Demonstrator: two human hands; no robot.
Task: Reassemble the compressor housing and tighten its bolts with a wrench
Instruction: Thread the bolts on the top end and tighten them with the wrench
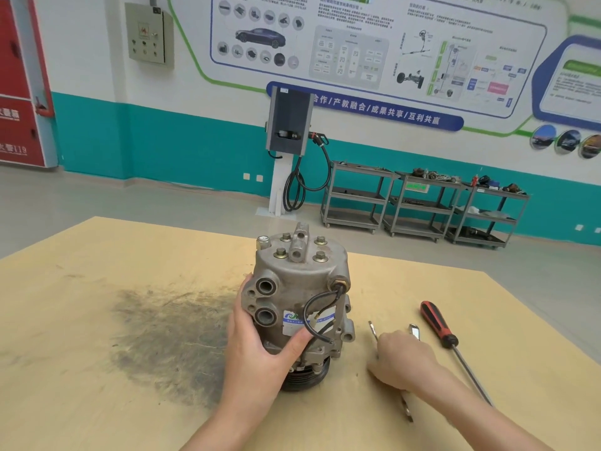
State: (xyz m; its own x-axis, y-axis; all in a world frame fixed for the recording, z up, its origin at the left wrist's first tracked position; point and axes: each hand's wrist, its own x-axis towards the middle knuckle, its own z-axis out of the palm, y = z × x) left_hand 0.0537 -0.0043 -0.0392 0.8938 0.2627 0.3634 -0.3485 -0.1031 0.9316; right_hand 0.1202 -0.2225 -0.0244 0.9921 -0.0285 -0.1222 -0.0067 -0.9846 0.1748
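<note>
On the wooden tabletop (97, 255) the compressor housing (297, 307) stands upright near the middle, with four bolts (320, 256) on its top cover and a blue-and-white label (304, 320) on its side whose writing is too small to read. Left hand (260, 340) holds the housing with a wide grip, the thumb across its lower front, while the right hand (401, 356) lies over the wrenches (374, 333), its fingers curled down, and I cannot tell if the grip closes on one. Just right of them lies a red-and-black screwdriver (437, 323); the wall banner (374, 109) reads "合作/产教融合/成果共享/互利共赢" and the red cabinet (19, 92) shows "119".
</note>
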